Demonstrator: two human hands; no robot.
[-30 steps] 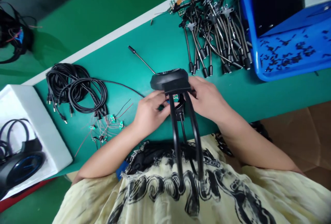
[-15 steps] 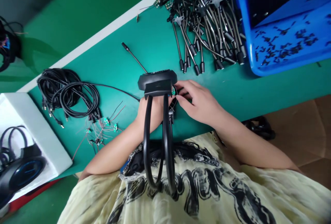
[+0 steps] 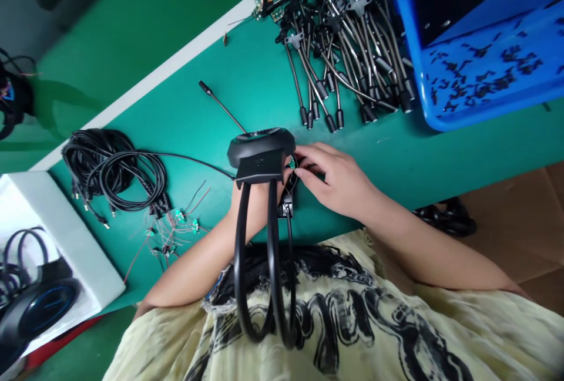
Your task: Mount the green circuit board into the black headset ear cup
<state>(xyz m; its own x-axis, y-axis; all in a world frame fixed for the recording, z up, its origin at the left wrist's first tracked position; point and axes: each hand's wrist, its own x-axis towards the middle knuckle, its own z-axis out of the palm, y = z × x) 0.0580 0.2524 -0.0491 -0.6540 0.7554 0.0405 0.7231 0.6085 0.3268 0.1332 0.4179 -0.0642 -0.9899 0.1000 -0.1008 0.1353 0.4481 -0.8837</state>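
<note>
A black headset with a twin-loop headband (image 3: pixel 274 263) is upright over the bench, the band's loops toward my body. Its near ear cup (image 3: pixel 262 146) is at the top, and a thin microphone boom (image 3: pixel 224 108) sticks out to the upper left. My left hand (image 3: pixel 251 208) grips the headset from behind, its fingers mostly hidden by the cup and band. At the cup's right edge, a small green circuit board (image 3: pixel 292 163) with thin wires shows. My right hand (image 3: pixel 328 172) has thumb and fingers curled together beside that board; what they pinch is hidden. A black cable (image 3: pixel 198 158) runs left from the headset.
Coiled black cables (image 3: pixel 110 161) and small wired green boards (image 3: pixel 180 215) lie left. A white foam box (image 3: pixel 83 240) holds another headset (image 3: pixel 39 304). Several microphone booms (image 3: pixel 348 64) are piled at the back, beside a blue tray (image 3: pixel 484 108) of small black parts.
The headset has tipped slightly and sits a little lower and further left in view, both hands moving with it. The camera view has shifted slightly. The right fingers stay by the circuit board.
</note>
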